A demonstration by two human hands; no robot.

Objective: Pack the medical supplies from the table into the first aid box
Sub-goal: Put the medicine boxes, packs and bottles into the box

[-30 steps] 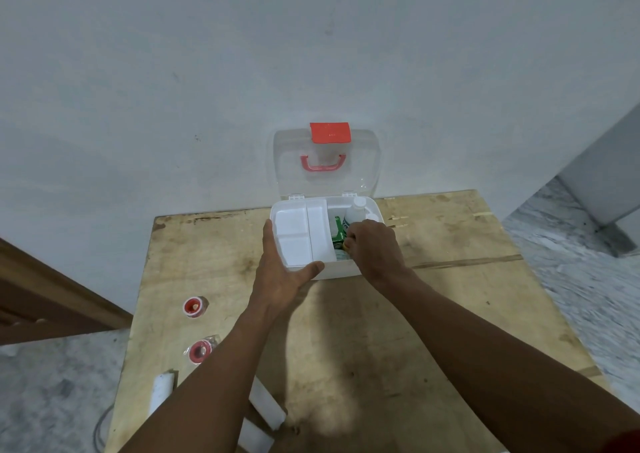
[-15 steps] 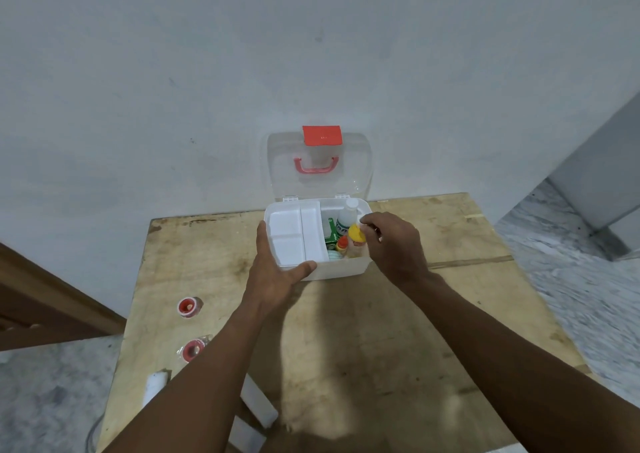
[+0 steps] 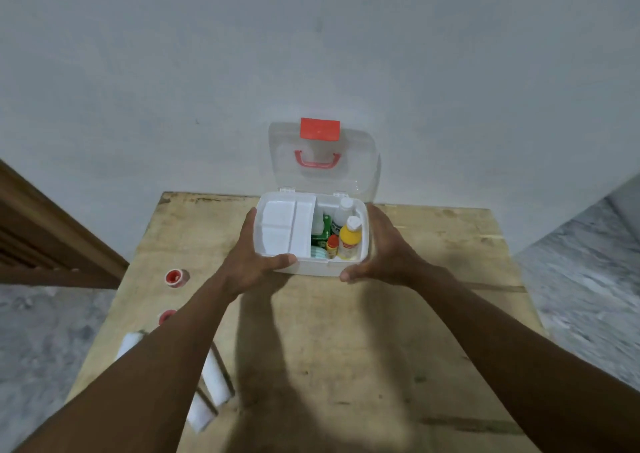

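The first aid box point(image 3: 311, 268) sat at the surface's point(image 3: 346, 348) twelve o'clock edge, lid up. The left hand point(image 3: 249, 262) had its grip on the box's nine o'clock side. The right hand point(image 3: 384, 255), grip wide, flanked three o'clock. A tape roll point(image 3: 176, 277) lay near the nine o'clock edge.

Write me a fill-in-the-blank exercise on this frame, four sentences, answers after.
1. The box has its lid ___.
2. The yellow bottle in the box has a ___ cap.
3. The tray sits in the box's ___ half.
4. The red tape roll lies outside the box, on the ___.

Missing words: open; white; left; table.
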